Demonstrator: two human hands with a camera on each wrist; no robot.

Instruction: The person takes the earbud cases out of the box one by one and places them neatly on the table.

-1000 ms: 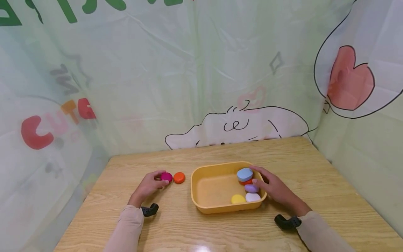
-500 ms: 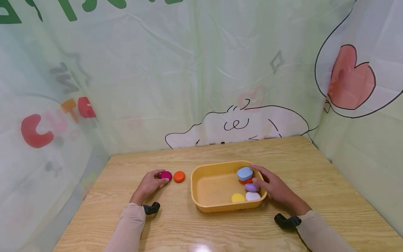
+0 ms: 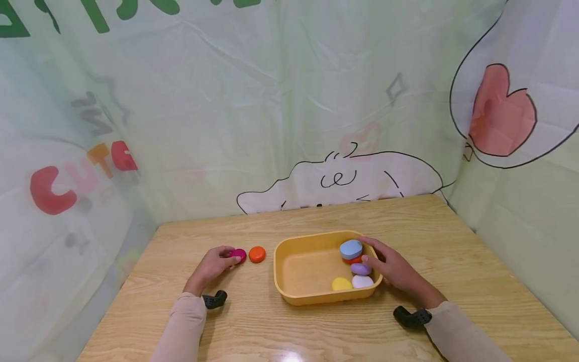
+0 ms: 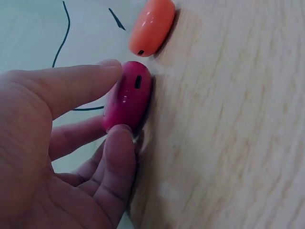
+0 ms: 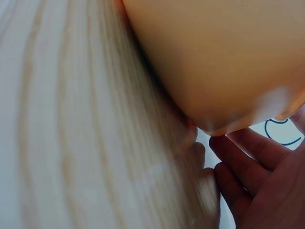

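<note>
My left hand (image 3: 213,266) pinches a magenta rounded puck (image 3: 238,255) between thumb and fingers on the table. In the left wrist view this magenta puck (image 4: 128,95) is glossy, with a small dark slot in its side. Just beyond it lies an orange puck (image 3: 257,254), untouched, with a similar slot. My right hand (image 3: 393,266) grips the right end of a yellow tray (image 3: 289,301), thumb over the rim and fingers outside. Inside sit a light blue puck (image 3: 351,249) on top of a red one (image 3: 352,260), then purple (image 3: 361,269), white (image 3: 363,281) and yellow (image 3: 341,284) pucks.
The wooden table (image 3: 271,332) carries everything. Printed fabric curtains (image 3: 226,125) rise along its back and sides. A dark wrist mount sits at each sleeve cuff. The left part of the tray shows its bare floor.
</note>
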